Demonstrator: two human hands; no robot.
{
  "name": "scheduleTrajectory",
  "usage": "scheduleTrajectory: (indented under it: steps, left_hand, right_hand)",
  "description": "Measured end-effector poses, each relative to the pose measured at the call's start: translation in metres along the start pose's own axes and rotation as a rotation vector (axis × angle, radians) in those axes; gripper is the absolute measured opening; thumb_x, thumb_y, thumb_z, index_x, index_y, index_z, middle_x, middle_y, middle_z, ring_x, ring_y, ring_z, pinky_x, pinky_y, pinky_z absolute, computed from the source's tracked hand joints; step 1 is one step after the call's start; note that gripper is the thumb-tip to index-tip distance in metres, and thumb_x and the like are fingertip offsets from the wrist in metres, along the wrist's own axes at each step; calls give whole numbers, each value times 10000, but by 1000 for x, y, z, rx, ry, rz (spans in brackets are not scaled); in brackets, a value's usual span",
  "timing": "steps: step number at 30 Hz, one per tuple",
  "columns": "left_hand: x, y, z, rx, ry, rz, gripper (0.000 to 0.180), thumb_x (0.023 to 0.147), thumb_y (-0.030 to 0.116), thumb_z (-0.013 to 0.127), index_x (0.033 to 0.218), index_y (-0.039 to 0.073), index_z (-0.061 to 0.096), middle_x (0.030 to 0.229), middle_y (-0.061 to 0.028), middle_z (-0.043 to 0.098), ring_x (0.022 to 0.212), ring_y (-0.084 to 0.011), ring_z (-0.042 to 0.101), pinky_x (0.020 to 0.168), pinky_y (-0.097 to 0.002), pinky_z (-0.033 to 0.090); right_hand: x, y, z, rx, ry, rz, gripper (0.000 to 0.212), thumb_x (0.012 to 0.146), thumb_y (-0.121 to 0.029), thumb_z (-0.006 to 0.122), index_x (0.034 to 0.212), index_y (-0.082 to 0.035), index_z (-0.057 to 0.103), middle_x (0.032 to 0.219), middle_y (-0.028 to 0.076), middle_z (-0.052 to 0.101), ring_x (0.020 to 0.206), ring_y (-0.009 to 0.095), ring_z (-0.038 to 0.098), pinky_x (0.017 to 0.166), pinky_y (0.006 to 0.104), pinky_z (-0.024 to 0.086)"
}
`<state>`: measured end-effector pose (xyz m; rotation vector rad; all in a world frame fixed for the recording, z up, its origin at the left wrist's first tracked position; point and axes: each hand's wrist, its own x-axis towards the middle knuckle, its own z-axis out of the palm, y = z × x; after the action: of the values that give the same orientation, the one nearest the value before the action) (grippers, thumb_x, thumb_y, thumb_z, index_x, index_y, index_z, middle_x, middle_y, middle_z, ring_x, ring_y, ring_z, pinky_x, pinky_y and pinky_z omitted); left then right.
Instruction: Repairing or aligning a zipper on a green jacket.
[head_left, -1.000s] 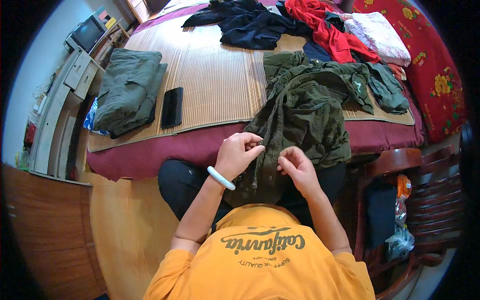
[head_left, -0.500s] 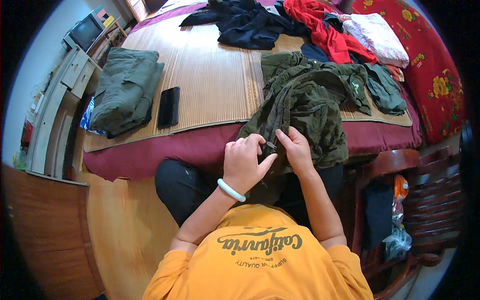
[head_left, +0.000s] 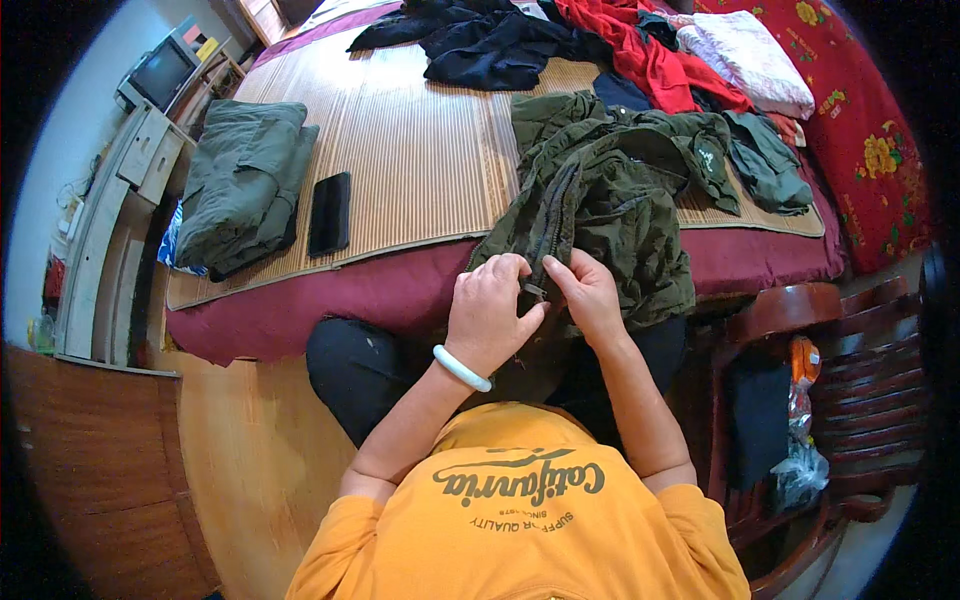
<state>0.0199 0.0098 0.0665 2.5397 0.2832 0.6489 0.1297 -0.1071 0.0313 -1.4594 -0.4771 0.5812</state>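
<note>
Both hands pinch the zipper at the jacket's hem.
Left hand [head_left: 487,315] and right hand [head_left: 590,295] fingers closed on the jacket [head_left: 610,200] (draped over the bed [head_left: 420,160] edge); best keep both zipper halves aligned, hem taut.

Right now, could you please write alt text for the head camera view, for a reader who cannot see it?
Both hands, left hand and right hand, pinch the zipper of a dark green jacket hanging off a bed. A folded green garment and a black phone lie to the left.
</note>
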Motion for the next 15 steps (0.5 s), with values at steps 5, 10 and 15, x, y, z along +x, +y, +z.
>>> scheduleTrajectory:
  steps: [5,10,15]
  left_hand:
    - [6,-11,-4,-49,-122,65,262,723,209,721,819,62,527,720,-81,551,681,-259,572,619,-396,441]
    - [15,-11,-11,-11,-182,201,208,870,212,577,770,37,528,706,-147,568,689,-351,573,587,-441,437]
    - [7,-12,-16,21,-159,159,162,895,180,537,815,40,523,708,-149,571,695,-350,573,604,-443,436]
  right_hand:
    - [7,-1,7,46,-35,-84,174,928,-164,590,919,4,635,800,-29,636,684,24,509,602,209,426]
    - [14,1,7,-9,-16,-25,206,905,-215,621,855,-16,627,698,-11,609,570,39,494,489,226,414]
    - [15,-13,10,-41,-19,102,214,896,-232,627,819,-34,605,625,-28,558,498,49,482,421,226,388]
